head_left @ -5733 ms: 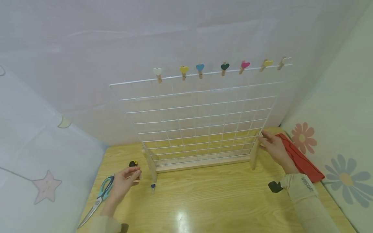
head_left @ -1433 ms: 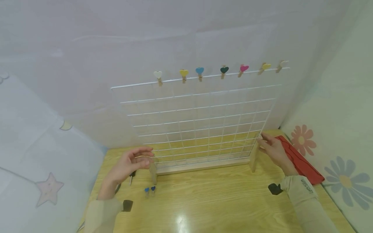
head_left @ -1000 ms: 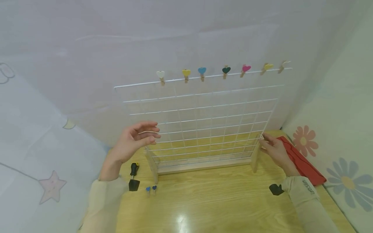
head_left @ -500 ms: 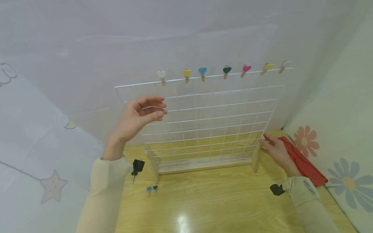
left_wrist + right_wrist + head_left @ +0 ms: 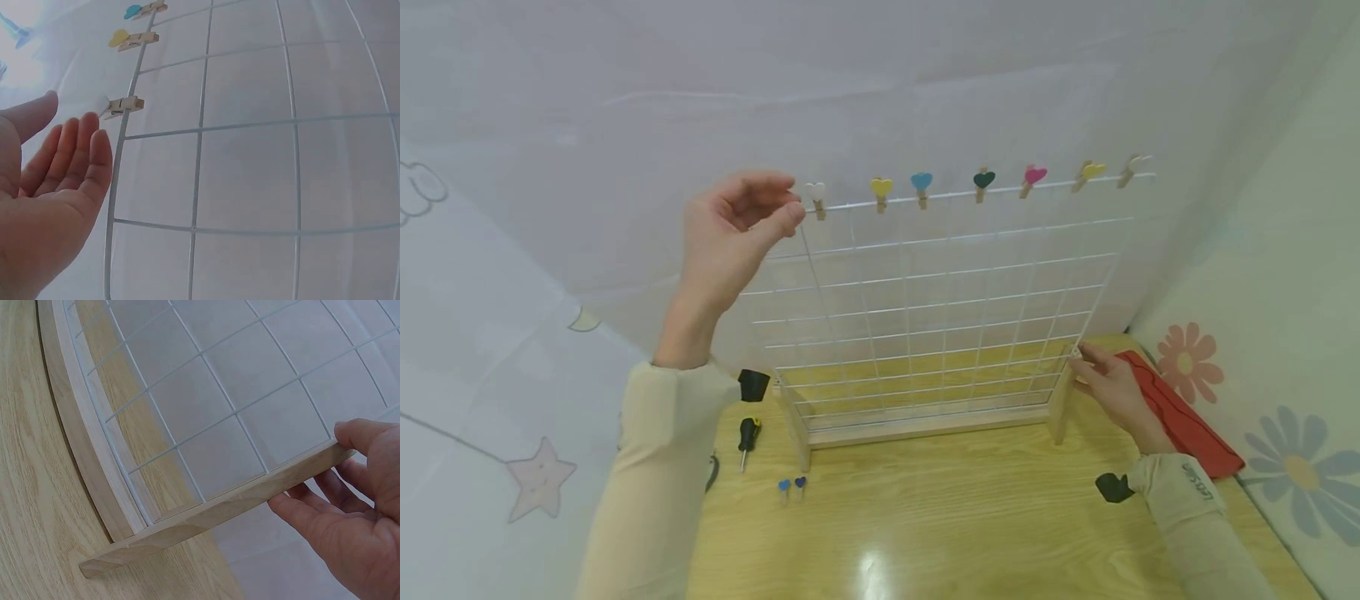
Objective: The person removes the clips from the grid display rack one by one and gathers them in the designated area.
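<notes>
A white wire grid [image 5: 925, 287] stands upright in a wooden base [image 5: 925, 427]. Along its top bar are several small wooden clothespins with heart tops, among them a white one [image 5: 817, 200], a yellow one [image 5: 882, 193] and a light blue one [image 5: 922, 190]. My left hand [image 5: 730, 233] is raised just left of the white-heart clothespin. In the left wrist view its thumb and fingers are spread apart, with nothing between them. Low on the right, my right hand [image 5: 1112, 392] grips the upper part of the stand's wooden side post [image 5: 219, 509].
Two blue heart clothespins, one lighter [image 5: 785, 486] and one darker [image 5: 801, 483], lie on the wooden table [image 5: 955, 517] before the left post. A screwdriver [image 5: 748, 435] lies left of the stand. Scissors are mostly hidden under the left arm. Folded red fabric [image 5: 1187, 425] lies right.
The lighter blue clothespin now lies beside the darker one, near where my left hand was. That hand has risen empty to the grid's top left. My right hand stays on the post.
</notes>
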`<act>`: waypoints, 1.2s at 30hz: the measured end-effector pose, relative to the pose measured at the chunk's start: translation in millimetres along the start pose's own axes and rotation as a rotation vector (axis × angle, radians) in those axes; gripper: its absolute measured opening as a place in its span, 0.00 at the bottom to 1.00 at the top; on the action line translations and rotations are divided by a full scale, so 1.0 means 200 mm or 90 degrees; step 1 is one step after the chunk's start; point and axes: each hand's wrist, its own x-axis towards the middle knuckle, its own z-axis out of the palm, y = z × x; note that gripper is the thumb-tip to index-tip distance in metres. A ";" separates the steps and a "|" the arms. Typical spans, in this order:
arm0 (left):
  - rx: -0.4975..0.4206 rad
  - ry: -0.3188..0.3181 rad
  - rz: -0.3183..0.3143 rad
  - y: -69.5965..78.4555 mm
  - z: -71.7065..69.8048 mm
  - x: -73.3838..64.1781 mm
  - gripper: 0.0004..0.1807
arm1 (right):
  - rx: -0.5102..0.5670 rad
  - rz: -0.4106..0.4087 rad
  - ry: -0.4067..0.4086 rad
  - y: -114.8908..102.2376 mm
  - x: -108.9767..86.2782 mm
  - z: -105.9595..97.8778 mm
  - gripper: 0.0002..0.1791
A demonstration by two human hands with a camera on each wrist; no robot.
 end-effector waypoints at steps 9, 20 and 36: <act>0.215 0.141 0.049 -0.04 0.03 0.07 0.09 | -0.008 0.012 0.000 0.01 0.00 0.00 0.33; 0.409 0.048 0.014 0.01 0.06 0.10 0.12 | 0.001 0.007 0.005 0.01 -0.01 0.01 0.34; 0.381 -0.031 0.002 0.06 0.07 0.10 0.09 | 0.009 -0.002 0.002 0.01 -0.02 0.01 0.34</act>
